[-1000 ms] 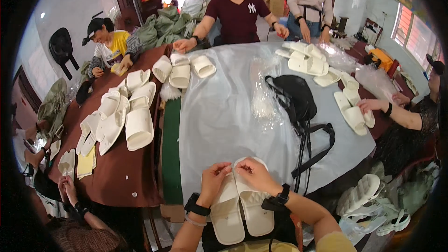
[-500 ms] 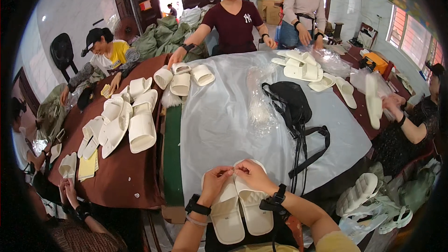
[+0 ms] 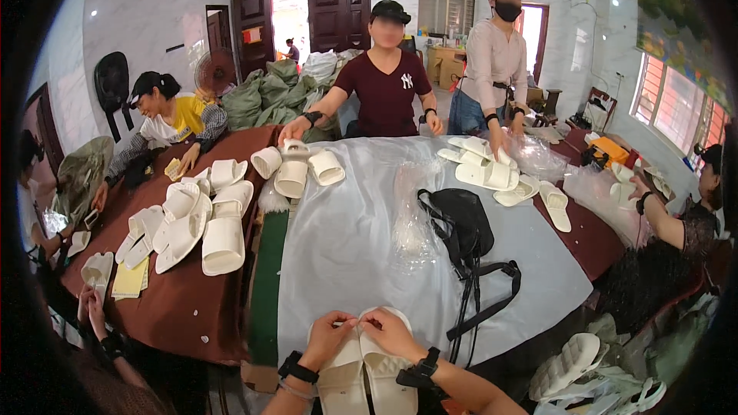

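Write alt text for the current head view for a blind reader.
Left hand and right hand are close together over a pair of white slippers at a grey-covered table. Beyond lie a black bag and more slippers, with co-workers around.

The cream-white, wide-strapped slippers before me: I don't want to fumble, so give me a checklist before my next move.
1. Cream-white, wide-strapped slippers side by side: ok.
2. Left hand and right hand close together over them: ok.
3. Anything thin pinched between the hands: cannot tell, too small.
4. Whole pair in view: not ok, lower edge cuts it off.
5. Soft black bag with straps clear of them: ok.
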